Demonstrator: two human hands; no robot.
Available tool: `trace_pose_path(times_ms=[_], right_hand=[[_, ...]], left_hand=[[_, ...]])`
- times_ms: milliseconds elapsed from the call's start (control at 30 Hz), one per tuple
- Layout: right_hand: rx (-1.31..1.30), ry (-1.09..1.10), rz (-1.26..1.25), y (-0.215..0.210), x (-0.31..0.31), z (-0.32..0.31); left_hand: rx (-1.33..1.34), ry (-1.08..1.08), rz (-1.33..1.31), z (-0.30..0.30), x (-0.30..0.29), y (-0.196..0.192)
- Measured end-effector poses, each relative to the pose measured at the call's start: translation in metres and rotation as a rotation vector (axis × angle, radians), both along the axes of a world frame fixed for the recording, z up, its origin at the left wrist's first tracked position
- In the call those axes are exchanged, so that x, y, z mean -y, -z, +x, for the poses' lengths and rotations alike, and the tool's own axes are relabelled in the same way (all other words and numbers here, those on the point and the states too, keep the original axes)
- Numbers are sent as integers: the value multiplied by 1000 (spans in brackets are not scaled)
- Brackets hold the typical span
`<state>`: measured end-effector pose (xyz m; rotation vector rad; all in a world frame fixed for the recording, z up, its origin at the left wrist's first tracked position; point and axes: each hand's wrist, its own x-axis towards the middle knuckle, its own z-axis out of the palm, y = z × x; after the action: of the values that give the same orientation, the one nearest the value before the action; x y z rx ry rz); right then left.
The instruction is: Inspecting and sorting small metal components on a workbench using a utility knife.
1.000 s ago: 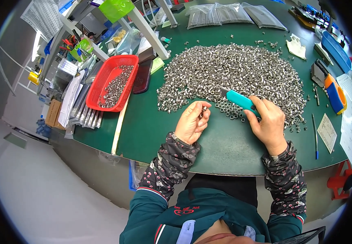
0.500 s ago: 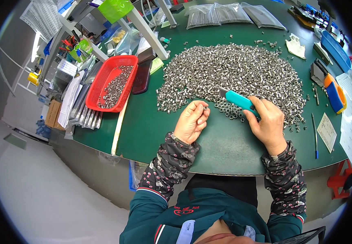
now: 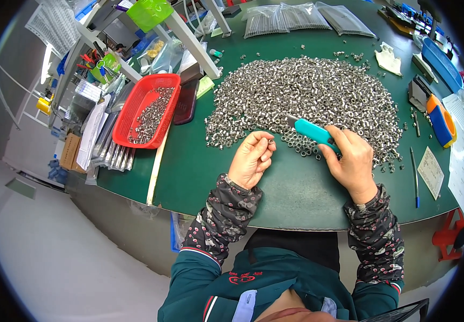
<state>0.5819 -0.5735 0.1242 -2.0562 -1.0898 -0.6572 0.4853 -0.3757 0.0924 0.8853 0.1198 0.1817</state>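
My left hand (image 3: 252,160) is closed in a pinch on a small metal ring (image 3: 271,142), held above the green table at the near edge of a heap. My right hand (image 3: 351,160) grips a teal utility knife (image 3: 313,132), its blade end pointing up and left over the heap. The blade stays apart from the ring. Behind both hands spreads a wide heap of small shiny metal rings (image 3: 302,91). A small group of rings standing on end (image 3: 298,144) lies between my hands, partly under the knife.
A red plastic basket (image 3: 122,118) holding more rings stands left, beside a dark phone-like case (image 3: 187,102). Clear bags of parts (image 3: 285,19) lie at the back. Right are a blue tray (image 3: 440,63), an orange-and-blue tool (image 3: 442,122), a pen (image 3: 414,177) and a paper card (image 3: 430,173).
Both hands keep nearly the same place and grip. The knife tip has shifted very slightly left along with the whole view.
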Motion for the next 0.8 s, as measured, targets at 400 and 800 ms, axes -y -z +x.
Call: trace_pose_path(times_ms=[400,800], right_hand=[[-51,-31,-62,-1,0,-2],[-54,-46,-84,0,0,-2]], left_hand=[[14,10,26,-1,-2,2],[-75,-74,146,1,0,-2]])
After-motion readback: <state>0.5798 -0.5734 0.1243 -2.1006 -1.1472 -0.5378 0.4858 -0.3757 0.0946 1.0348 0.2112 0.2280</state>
